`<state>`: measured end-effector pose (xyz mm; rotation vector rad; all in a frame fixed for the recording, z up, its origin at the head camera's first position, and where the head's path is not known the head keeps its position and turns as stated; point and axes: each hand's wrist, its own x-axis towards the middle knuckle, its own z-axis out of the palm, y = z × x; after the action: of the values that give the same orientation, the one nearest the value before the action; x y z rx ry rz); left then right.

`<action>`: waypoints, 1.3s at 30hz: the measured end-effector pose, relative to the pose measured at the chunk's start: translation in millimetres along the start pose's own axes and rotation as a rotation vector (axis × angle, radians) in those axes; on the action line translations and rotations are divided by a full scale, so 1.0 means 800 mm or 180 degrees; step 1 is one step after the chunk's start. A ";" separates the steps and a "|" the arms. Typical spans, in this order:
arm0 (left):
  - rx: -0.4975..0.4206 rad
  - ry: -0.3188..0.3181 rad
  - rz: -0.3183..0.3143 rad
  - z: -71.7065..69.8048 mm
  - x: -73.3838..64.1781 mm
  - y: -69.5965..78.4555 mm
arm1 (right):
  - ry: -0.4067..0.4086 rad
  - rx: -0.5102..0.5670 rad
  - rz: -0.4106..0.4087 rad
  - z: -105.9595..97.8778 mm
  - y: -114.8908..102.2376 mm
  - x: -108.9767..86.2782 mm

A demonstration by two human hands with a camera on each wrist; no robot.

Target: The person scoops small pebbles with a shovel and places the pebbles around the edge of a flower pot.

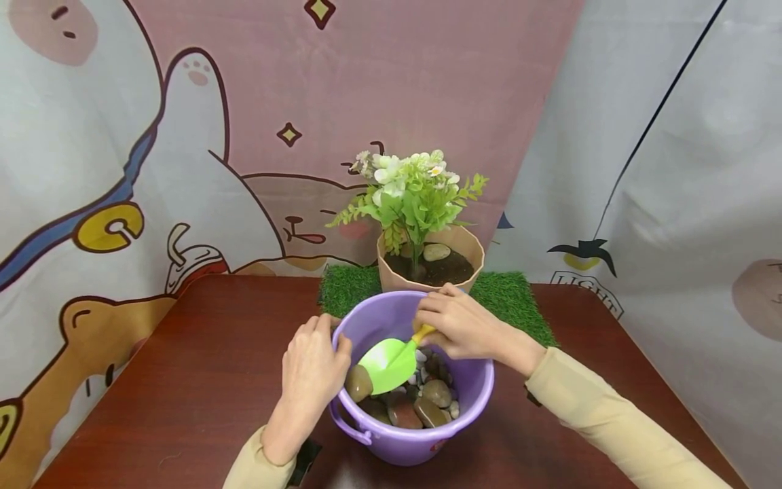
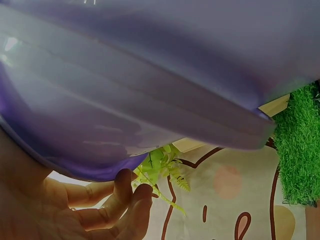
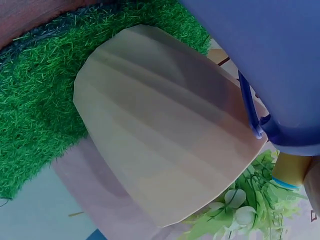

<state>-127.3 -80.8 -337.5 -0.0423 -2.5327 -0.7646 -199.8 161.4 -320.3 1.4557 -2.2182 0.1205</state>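
A purple bucket [image 1: 403,445] stands at the front of the table with pebbles and larger smooth stones [image 1: 436,392] inside. My right hand [image 1: 458,322] grips the yellow handle of a toy shovel over the bucket's far right side. The shovel's green blade [image 1: 391,367] points down and left into the bucket. At the blade's tip, close by the left wall, is a brown stone [image 1: 358,382]. My left hand [image 1: 311,360] holds the bucket's left rim, thumb on the inner side. In the right wrist view, the shovel handle [image 3: 291,169] shows past the rim, with a blue ring on it.
Behind the bucket, a peach flowerpot [image 1: 430,285] with soil, pale stones and a white-flowered plant [image 1: 415,190] stands on a green turf mat [image 1: 513,302]. The bucket's handle [image 1: 351,429] hangs at its front left. A printed cloth [image 1: 256,88] backs the brown table [image 1: 208,380].
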 end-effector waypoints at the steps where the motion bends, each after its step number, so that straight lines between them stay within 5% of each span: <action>1: 0.0002 0.0001 0.0000 0.000 0.000 0.000 | 0.0011 0.0012 0.0009 0.000 0.000 -0.001; 21: 0.0054 0.0037 0.0011 -0.001 0.001 -0.001 | 0.0433 0.0118 0.0220 -0.034 0.027 -0.028; 39: 0.0032 -0.0005 0.0017 0.000 0.001 -0.001 | 0.0280 -0.0519 0.1394 -0.078 0.062 -0.064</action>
<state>-128.3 -81.6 -337.5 -0.0461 -2.5367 -0.7500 -206.1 246.4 -278.7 0.8480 -2.3765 0.1398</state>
